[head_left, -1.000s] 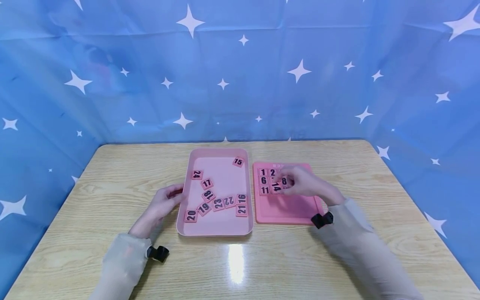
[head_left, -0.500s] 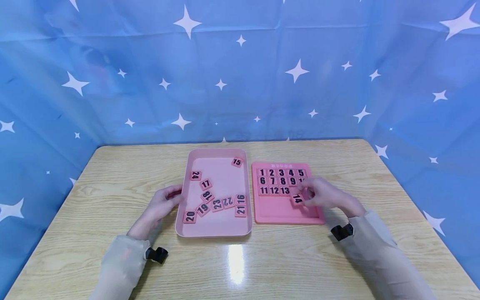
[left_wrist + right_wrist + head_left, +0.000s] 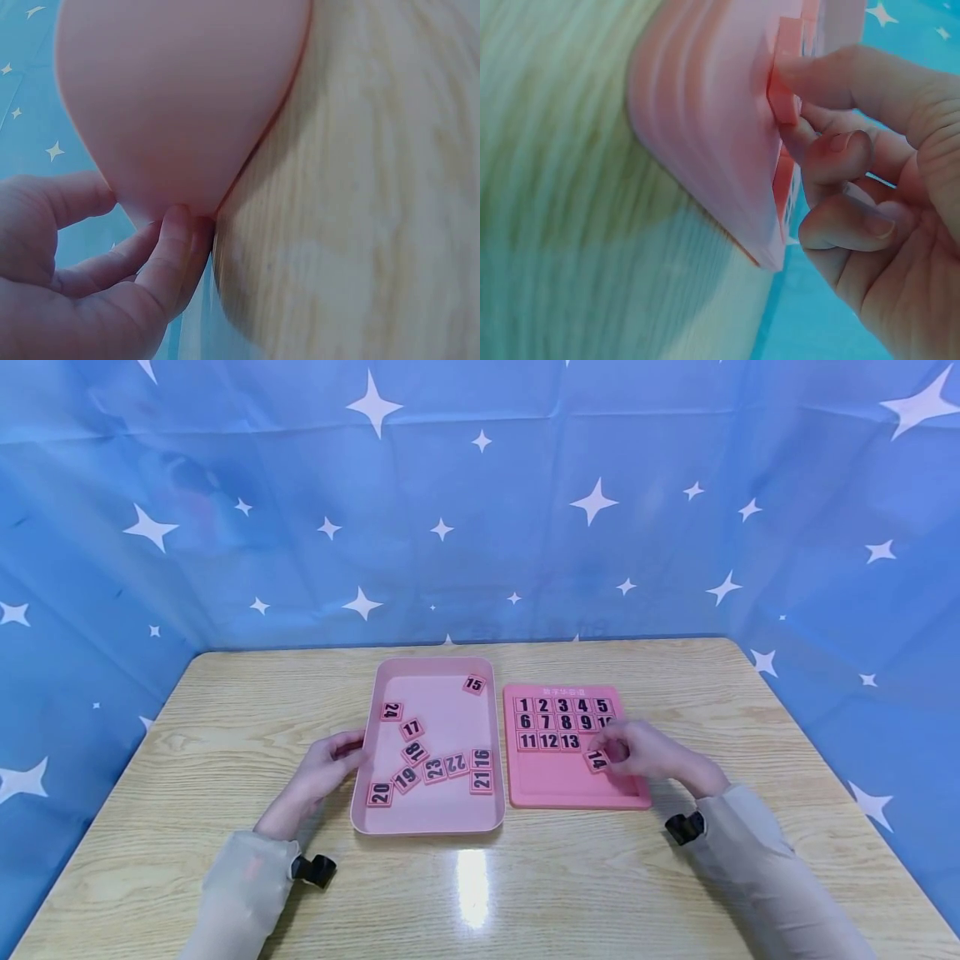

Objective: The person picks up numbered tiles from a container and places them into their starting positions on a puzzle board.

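Note:
My right hand (image 3: pixel 647 752) pinches the 14 tile (image 3: pixel 596 761), held tilted over the pink number puzzle board (image 3: pixel 551 789), just below and right of tile 13 (image 3: pixel 570 741). In the right wrist view, the thumb presses one face of the tile (image 3: pixel 784 94) and the other fingers curl beneath. Tiles 1 to 13 fill the upper rows, with the 10 partly behind my fingers. My left hand (image 3: pixel 326 764) holds the left side of the pale pink tray (image 3: pixel 363 806); the left wrist view has its thumb at the rim and fingers bent against the outer wall.
Loose tiles lie in the tray: 15 (image 3: pixel 474 684) near its far right corner, 24 (image 3: pixel 392 711) at the left, several others lower down. Tray and board stand close together on the wooden table (image 3: pixel 420 893). Behind hangs a blue star-patterned cloth (image 3: pixel 450 568).
My right hand has moved right and slightly nearer with the 14 tile, from over the board's middle to below tile 13's row. The left hand keeps its place.

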The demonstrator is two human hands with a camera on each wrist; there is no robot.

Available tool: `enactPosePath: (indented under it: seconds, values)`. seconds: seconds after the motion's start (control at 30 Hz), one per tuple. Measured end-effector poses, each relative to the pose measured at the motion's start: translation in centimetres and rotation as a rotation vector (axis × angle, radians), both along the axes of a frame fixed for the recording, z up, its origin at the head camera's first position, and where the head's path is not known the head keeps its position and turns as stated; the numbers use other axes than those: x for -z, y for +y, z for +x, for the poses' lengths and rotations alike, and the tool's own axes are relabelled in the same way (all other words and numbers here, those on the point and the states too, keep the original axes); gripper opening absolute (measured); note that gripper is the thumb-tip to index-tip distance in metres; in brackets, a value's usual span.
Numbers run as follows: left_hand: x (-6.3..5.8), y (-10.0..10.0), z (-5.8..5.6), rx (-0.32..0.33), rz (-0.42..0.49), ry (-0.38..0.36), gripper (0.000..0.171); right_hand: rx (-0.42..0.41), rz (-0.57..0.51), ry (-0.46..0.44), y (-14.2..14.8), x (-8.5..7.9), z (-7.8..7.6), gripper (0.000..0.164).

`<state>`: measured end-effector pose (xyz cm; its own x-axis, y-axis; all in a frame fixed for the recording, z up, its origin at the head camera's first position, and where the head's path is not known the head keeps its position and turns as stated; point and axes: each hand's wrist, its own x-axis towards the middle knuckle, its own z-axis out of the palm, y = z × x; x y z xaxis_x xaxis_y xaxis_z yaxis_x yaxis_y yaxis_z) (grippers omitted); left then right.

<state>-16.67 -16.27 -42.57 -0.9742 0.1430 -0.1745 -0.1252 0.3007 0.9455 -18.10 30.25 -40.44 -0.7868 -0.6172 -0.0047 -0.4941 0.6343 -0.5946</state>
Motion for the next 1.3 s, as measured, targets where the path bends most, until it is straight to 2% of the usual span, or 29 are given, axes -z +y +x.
enactPosePath:
  seconds: [0.17,0.33,0.4,0.6,0.8,1.0,1.23,1.3]
  values:
    - [0.0,0.0,0.1,-0.001,0.006,-0.002,0.041,0.124,0.049,0.021,-0.6,-0.1,0.3,0.023]
    - [0.1,-0.1,0.2,0.001,0.0,0.002,0.042,0.231,0.132,0.0,-1.6,-0.3,0.7,0.037]
    - [0.1,-0.2,0.2,0.001,0.0,0.008,0.042,0.248,0.157,-0.013,-1.8,-0.3,0.7,0.036]
    - [0.3,-0.2,0.2,0.007,0.01,0.019,0.041,0.228,0.171,-0.015,-1.8,-0.5,0.2,0.021]
    - [0.0,-0.2,0.4,0.003,0.021,0.006,0.042,0.193,0.153,0.019,-2.0,-0.5,-0.1,0.022]
    - [0.2,-0.2,0.2,0.009,0.038,-0.007,0.044,0.226,0.092,0.034,-1.9,0.0,-0.5,0.022]
    - [0.1,-0.5,0.3,0.05,0.084,0.065,0.046,0.272,0.028,0.003,-1.5,0.6,-0.9,0.021]
    - [0.0,-0.4,0.2,0.044,0.086,0.053,0.045,0.274,0.024,-0.005,-1.5,0.5,-1.0,0.022]
